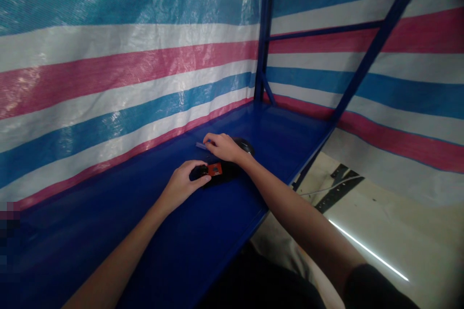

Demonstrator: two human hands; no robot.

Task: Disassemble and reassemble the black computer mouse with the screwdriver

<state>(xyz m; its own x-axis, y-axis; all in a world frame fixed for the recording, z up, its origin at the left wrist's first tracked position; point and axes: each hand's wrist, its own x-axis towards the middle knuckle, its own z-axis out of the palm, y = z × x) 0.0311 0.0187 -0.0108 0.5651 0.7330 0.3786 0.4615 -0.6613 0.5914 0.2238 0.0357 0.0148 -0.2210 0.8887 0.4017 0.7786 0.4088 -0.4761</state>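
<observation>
My left hand (184, 179) curls its thumb and fingers around the left end of a low black device with an exposed orange-red circuit board (214, 169). The device lies on the blue shelf top (174, 246). Just beyond it, my right hand (223, 147) is closed, with thumb and fingertips together at a short bluish-purple bar (200, 145) that sticks out to the left. My fingers cover the bar's other end. A rounded, shiny black part (244, 146) sits behind my right wrist, partly hidden by it.
Striped plastic sheeting (145, 67) hangs along the back and right sides. A blue upright post (261, 34) stands at the far corner, and a slanted blue beam (377, 53) rises on the right. Past the shelf's front edge is a pale floor (384, 222) with a dark metal strip (339, 186).
</observation>
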